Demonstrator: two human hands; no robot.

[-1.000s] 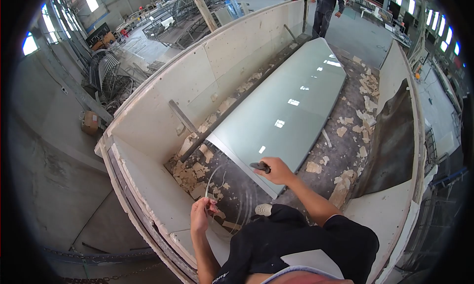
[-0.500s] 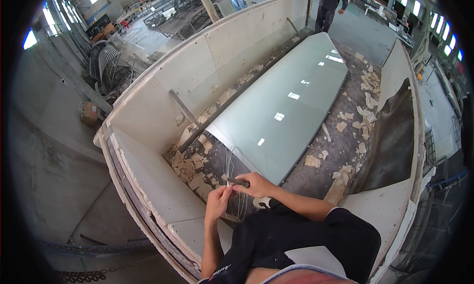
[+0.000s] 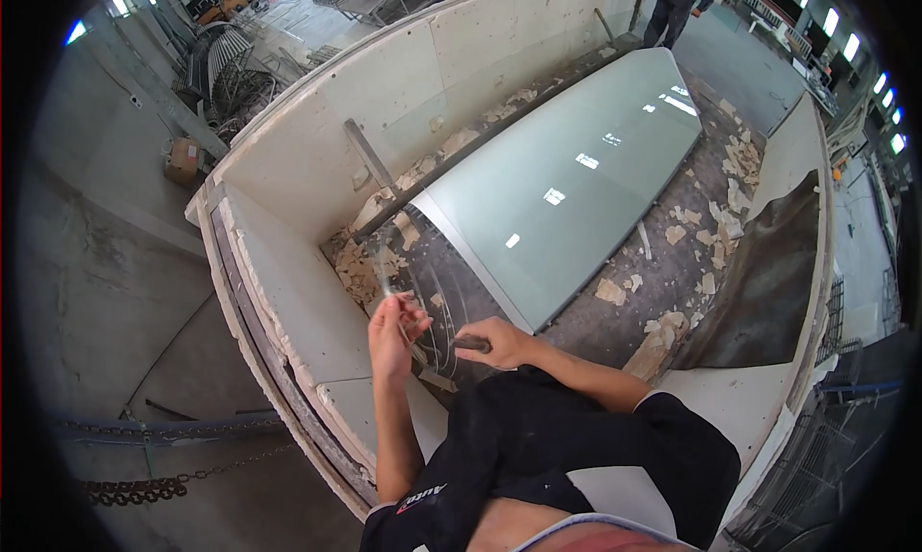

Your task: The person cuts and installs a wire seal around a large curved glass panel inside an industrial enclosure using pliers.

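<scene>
Worker's two bare hands at the near end of a glossy panel [image 3: 557, 182], which lies flat inside a walled enclosure, its long axis running away from the person and toward the right. The right hand [image 3: 495, 344] is closed around a short dark tool [image 3: 472, 344], just short of the panel's near end; the tool lies crosswise, its exposed end directed left, and its exact type cannot be told. The left hand [image 3: 390, 336], farther from the panel and off to the left of its near end, has thumb and fingers brought together on a thin strand [image 3: 448, 312], blurred near the fingertips. The strand's pale loops hang in the gap left of the panel's near end, between the two hands; they lie left of the right hand, whose tool end is close beside them, though contact cannot be made out. A dark bar [image 3: 499, 134] follows the panel's left long edge. Broken pale fragments [image 3: 611, 291] are scattered beyond its right long edge, with a dark sheet [image 3: 764, 274] farther right. Past the panel's far end stands another person [image 3: 672, 19].
</scene>
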